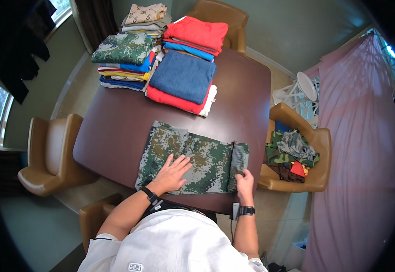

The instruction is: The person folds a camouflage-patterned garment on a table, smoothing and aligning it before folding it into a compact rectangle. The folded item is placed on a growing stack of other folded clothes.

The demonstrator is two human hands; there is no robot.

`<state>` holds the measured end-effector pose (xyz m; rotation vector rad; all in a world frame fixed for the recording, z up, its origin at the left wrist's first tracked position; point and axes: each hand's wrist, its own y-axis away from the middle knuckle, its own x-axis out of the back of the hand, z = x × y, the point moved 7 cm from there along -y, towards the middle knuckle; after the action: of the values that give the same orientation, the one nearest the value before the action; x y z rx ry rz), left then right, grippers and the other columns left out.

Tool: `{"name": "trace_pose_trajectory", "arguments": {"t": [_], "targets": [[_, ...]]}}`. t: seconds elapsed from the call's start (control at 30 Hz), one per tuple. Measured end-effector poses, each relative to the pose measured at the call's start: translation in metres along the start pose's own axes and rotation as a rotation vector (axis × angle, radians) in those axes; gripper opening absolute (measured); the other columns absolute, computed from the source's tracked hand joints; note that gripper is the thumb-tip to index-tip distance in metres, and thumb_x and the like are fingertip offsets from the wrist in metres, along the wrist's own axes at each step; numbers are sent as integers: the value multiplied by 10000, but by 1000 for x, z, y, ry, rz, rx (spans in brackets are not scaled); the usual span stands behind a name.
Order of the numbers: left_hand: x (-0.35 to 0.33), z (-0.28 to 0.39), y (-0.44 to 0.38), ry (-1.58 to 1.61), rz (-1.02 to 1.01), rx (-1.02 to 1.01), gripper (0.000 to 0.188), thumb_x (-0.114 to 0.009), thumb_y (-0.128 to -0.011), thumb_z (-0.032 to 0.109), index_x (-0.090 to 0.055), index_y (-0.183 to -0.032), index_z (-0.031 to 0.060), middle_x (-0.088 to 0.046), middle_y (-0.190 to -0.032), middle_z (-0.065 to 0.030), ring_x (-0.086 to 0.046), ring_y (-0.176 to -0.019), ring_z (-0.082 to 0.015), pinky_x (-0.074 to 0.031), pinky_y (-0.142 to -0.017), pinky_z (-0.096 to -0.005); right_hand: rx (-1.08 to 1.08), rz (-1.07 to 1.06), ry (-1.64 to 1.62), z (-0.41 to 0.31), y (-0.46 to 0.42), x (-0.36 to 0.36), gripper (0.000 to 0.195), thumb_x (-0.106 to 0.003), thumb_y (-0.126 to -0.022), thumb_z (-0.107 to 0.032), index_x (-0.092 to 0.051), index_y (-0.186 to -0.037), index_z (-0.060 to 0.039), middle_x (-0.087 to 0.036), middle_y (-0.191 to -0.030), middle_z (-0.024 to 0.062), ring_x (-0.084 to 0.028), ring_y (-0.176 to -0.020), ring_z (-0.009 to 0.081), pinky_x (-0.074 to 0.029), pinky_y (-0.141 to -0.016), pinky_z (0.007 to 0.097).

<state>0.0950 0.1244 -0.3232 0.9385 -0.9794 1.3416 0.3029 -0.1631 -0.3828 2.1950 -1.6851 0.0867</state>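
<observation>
A camouflage garment (204, 156) in green, brown and grey lies folded into a wide strip near the front edge of the dark table (116, 136). My left hand (173, 172) rests flat on its left half with the fingers spread and grips nothing. At the garment's right end, my right hand (245, 182) pinches the lower part of a narrow folded-over band (237, 163). The thumb lies on top of the band; the undersides of the fingers are hidden.
Stacks of folded clothes stand at the table's far side, one topped with denim (184, 74), another with a camouflage piece (124, 48), others with red cloth (199, 32) and patterned cloth (146, 13). A tan armchair (321, 159) at right holds crumpled clothes (294, 148).
</observation>
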Motion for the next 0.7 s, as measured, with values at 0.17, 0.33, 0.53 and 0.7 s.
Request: {"name": "trace_pose_trajectory", "arguments": {"t": [0.17, 0.33, 0.53, 0.7], "targets": [[16, -37, 26, 4, 4, 74, 737, -750, -977, 332, -507, -1633, 102, -394, -1762, -113, -272, -1669, -306, -130, -1362, -601, -53, 46, -216, -9, 8, 67, 306, -627, -917, 58, -707, -1209, 11, -783, -1102, 78, -729, -921, 180, -597, -849, 347], [41, -73, 52, 59, -10, 27, 727, -802, -908, 276, -571, -1572, 90, -465, -1714, -120, -329, -1644, -316, -158, -1365, -580, -138, 14, -132, 4, 3, 93, 314, -616, -910, 61, -713, -1205, 21, -788, -1102, 78, -723, -935, 178, -580, -864, 331], [53, -95, 67, 127, 37, 86, 672, -820, -864, 220, -632, -1492, 71, -543, -1640, -142, -379, -1615, -339, -188, -1357, -581, -149, -36, -88, 34, -5, 62, 255, -644, -929, 29, -718, -1173, 14, -782, -1074, 73, -709, -923, 172, -571, -862, 338], [54, -95, 71, 124, 81, 121, 665, -812, -863, 212, -634, -1489, 70, -540, -1633, -156, -375, -1615, -354, -187, -1353, -590, -172, -1, -135, 40, -6, 51, 177, -684, -983, -55, -711, -1148, 2, -774, -1065, 66, -695, -915, 172, -565, -850, 339]]}}
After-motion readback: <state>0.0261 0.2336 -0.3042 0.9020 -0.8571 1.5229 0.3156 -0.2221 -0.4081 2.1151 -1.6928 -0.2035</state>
